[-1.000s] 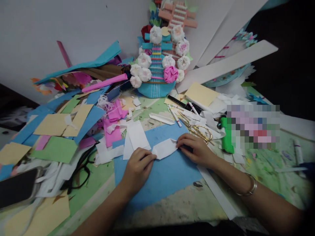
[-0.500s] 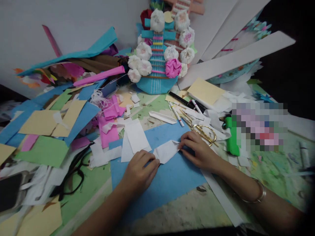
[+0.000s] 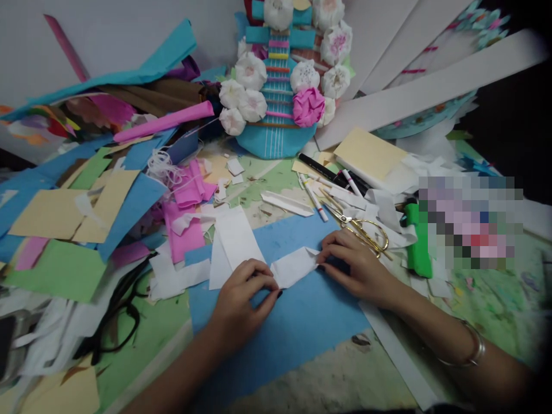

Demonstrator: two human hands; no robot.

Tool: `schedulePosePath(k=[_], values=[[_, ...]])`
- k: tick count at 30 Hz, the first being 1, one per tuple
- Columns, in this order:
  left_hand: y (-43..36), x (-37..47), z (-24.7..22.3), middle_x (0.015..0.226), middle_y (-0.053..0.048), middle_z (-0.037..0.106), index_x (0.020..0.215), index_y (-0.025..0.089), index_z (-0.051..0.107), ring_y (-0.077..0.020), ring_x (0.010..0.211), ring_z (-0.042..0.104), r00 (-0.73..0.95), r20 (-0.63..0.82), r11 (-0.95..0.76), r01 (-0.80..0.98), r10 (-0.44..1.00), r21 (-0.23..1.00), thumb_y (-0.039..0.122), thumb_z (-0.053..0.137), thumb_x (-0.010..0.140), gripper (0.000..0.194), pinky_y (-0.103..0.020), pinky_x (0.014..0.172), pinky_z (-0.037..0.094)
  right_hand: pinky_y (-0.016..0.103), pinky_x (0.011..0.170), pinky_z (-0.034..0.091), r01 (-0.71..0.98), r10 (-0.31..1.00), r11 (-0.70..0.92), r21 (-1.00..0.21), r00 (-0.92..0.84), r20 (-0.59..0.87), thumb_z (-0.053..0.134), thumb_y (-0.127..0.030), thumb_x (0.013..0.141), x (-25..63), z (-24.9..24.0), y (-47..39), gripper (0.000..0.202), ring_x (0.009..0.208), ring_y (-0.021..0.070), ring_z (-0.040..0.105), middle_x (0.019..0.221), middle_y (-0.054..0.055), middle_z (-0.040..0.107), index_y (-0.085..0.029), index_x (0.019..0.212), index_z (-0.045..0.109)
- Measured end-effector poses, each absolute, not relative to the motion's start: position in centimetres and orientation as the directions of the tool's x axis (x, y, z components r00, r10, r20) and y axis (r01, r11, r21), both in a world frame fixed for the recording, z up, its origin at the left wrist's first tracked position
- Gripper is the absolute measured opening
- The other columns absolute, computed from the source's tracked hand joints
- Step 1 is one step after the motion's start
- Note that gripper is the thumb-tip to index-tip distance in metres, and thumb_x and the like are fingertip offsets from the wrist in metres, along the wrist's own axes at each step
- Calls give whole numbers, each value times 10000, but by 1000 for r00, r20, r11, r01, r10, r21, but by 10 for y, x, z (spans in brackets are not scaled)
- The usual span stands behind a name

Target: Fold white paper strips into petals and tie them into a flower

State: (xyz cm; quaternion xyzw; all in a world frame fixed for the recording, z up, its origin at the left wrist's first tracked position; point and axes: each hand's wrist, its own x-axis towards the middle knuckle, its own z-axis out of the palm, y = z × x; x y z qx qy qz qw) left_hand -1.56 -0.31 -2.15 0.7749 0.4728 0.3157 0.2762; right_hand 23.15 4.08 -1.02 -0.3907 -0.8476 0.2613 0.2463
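Note:
A small folded piece of white paper [image 3: 295,267] lies over the blue sheet [image 3: 280,345], between my two hands. My left hand [image 3: 248,293] pinches its left end with thumb and fingertips. At the right end, the fingers of my right hand [image 3: 353,264] are closed on the paper's corner. White rectangular sheets [image 3: 235,236] rest behind my left hand, on the back left part of the blue sheet. Gold-handled scissors [image 3: 366,230] lie just behind my right hand.
A blue paper instrument with flowers [image 3: 276,141] stands at the back. Markers [image 3: 315,198], a green object [image 3: 418,241] and a yellow pad [image 3: 371,152] are at the right. Black-framed glasses [image 3: 129,322], coloured papers [image 3: 60,267] and a phone [image 3: 11,345] lie left.
The view has shifted slightly, so the surroundings sit closer and wider. My left thumb now shows more clearly at the paper's lower left corner. Both hands stay at the white paper.

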Motion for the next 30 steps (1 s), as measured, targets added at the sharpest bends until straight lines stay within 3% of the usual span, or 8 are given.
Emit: schedulePosePath(k=[30], values=[[-4, 0, -20, 941, -70, 446, 747, 165, 489, -182, 820, 501, 310, 126, -323, 748, 943, 579, 126, 474, 797, 65, -366, 745, 440, 325, 753, 409, 619, 847, 497, -608, -498, 184, 538, -135, 798, 223, -14, 40, 48, 830, 178, 498, 872, 66, 549, -167, 777, 566]])
